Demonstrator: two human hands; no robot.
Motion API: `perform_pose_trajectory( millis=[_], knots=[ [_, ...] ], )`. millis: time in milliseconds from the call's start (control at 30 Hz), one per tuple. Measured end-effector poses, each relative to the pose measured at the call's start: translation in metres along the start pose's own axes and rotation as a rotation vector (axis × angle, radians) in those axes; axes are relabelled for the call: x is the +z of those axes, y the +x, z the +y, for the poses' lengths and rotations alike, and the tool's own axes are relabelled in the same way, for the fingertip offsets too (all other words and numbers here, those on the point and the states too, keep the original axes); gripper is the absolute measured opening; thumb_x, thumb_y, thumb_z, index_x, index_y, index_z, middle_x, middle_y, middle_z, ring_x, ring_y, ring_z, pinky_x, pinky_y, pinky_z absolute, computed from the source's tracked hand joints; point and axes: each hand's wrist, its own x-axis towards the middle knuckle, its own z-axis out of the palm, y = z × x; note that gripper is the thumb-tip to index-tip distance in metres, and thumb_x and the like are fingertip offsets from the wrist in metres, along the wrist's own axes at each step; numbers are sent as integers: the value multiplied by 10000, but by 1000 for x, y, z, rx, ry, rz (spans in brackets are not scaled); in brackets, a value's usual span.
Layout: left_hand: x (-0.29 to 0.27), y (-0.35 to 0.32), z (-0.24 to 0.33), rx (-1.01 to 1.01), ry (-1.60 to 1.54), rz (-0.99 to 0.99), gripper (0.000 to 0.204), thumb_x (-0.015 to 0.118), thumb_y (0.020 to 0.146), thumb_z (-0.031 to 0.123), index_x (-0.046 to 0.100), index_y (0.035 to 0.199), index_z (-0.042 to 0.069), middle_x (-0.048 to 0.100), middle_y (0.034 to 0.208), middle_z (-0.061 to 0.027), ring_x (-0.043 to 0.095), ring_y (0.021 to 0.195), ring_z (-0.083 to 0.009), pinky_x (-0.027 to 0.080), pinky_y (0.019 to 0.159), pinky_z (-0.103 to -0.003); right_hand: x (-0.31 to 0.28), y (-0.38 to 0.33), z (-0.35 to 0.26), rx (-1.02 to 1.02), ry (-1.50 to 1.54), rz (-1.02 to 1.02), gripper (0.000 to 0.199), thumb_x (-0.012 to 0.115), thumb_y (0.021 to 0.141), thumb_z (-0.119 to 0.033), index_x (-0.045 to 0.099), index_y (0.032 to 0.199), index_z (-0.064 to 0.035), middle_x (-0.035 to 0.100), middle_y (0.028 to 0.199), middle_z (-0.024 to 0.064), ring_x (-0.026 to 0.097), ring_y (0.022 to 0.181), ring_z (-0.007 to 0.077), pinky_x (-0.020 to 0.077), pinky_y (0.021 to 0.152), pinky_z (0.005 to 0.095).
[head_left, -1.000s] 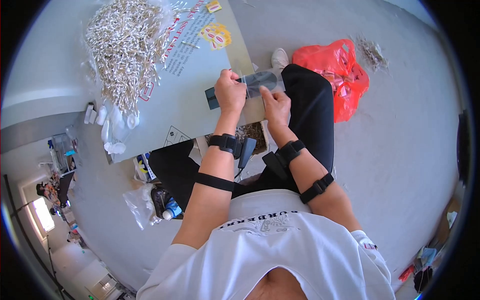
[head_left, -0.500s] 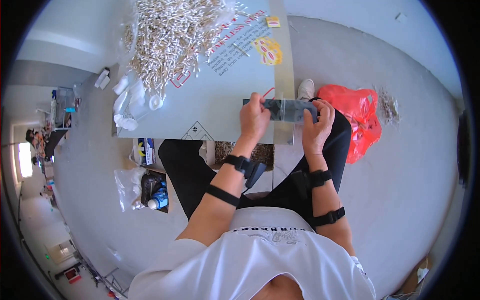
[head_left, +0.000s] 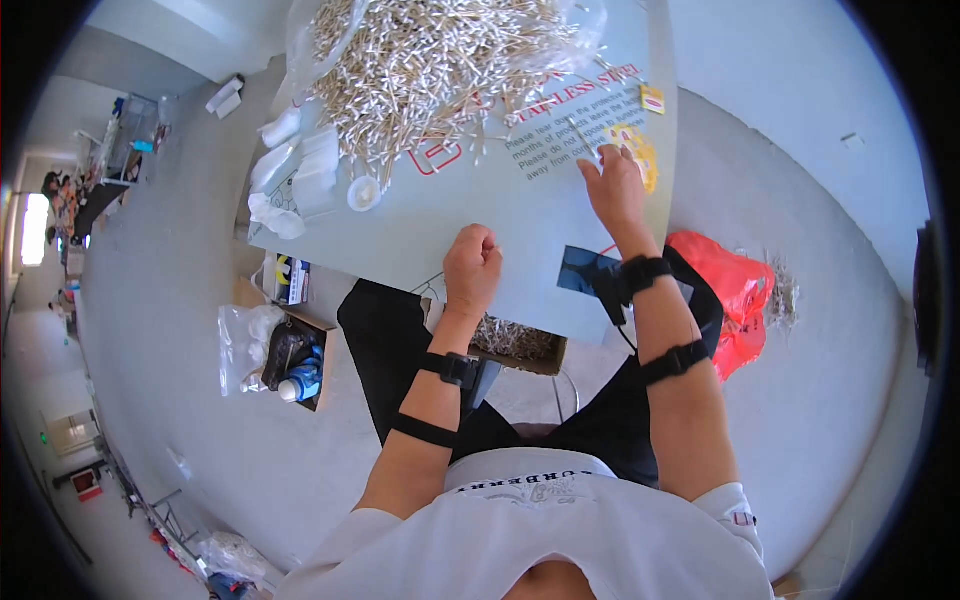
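My left hand (head_left: 472,268) is curled closed above the near edge of the table; whatever it may hold is hidden inside the fingers. Over the table's right side my right hand (head_left: 614,190) reaches forward, thumb apart and fingers extended, at the edge of a cluster of yellow paper labels (head_left: 646,172). A flat dark rectangular strip (head_left: 577,270) lies on the table, partly covered by my right wrist and the device strapped to it. Farther forward, a big heap of cotton swabs (head_left: 420,80) spills from a clear plastic bag (head_left: 585,40).
Left of the heap are white wrapped rolls (head_left: 318,170) and a small round white container (head_left: 364,194). Below the table's edge stands a box of swabs (head_left: 515,338). An open carton (head_left: 318,370) holds a blue bottle; a red plastic bag (head_left: 725,290) lies on the floor at right.
Both hands have let go of the dark strip, which now lies on the table. My left hand has drawn back left; my right has moved forward to the labels. The view has shifted.
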Motion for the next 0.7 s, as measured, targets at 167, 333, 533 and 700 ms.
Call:
perform_pose_trajectory(
  millis=[167,333,533,700],
  knots=[
    [-9,40,-4,-49,86,-42,222,641,724,-5,532,912,41,565,858,-117,582,768,-303,479,673,-391,21,26,-7,61,-192,-17,235,652,832,-246,596,907,-30,576,999,185,632,839,370,519,724,468],
    [4,98,-15,19,258,85,269,674,737,40,550,976,41,578,908,-111,575,849,-307,470,725,-412,33,-21,-22,-106,-7,-116,149,632,828,-144,603,943,-54,550,984,171,615,818,369,511,664,469],
    [22,119,10,-342,-362,281,240,690,754,59,584,966,20,604,808,-67,572,680,-202,476,621,-327,-4,-80,-58,68,454,-77,317,718,791,-161,609,1050,-13,566,976,98,597,773,219,485,654,337],
    [25,110,-5,-259,-391,299,61,654,727,48,634,742,-8,654,685,-116,622,598,-211,493,588,-310,-54,-111,-121,20,881,-364,520,795,711,-285,589,1103,-11,613,967,103,605,912,241,443,848,377]
  ],
)
